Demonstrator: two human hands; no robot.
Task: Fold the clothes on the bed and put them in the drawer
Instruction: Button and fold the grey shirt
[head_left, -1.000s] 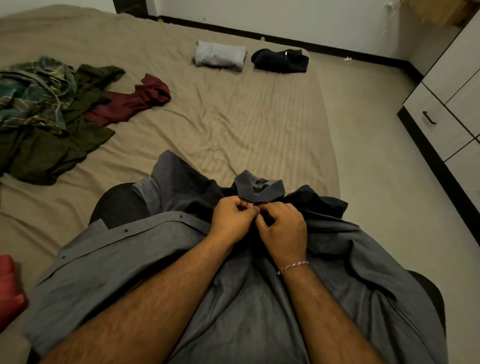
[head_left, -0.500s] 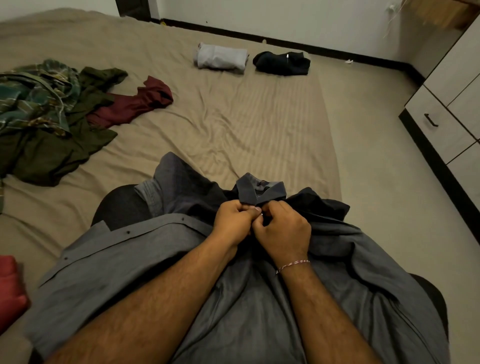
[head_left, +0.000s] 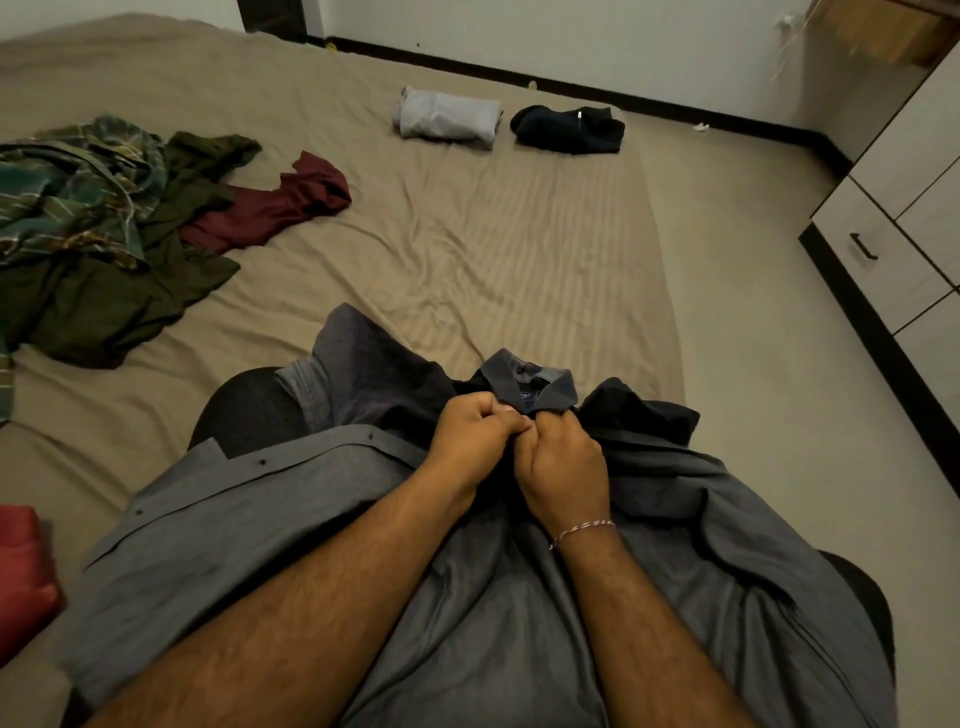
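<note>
Grey shirt (head_left: 467, 597) spread over person's lap at near edge of bed (head_left: 467, 234), collar pointing away. Left hand (head_left: 470, 441) and right hand (head_left: 563, 462) meet just below collar — fingers of both curled, pinching shirt front together at top button area. Beyond shirt, far end of bed: folded light grey garment (head_left: 447, 120) beside folded black garment (head_left: 569, 129). Left of shirt, further up bed: unfolded pile — plaid shirt (head_left: 67, 192), olive garment (head_left: 119, 291), maroon garment (head_left: 275, 205). Drawer unit (head_left: 883, 249) right of bed, closed.
</note>
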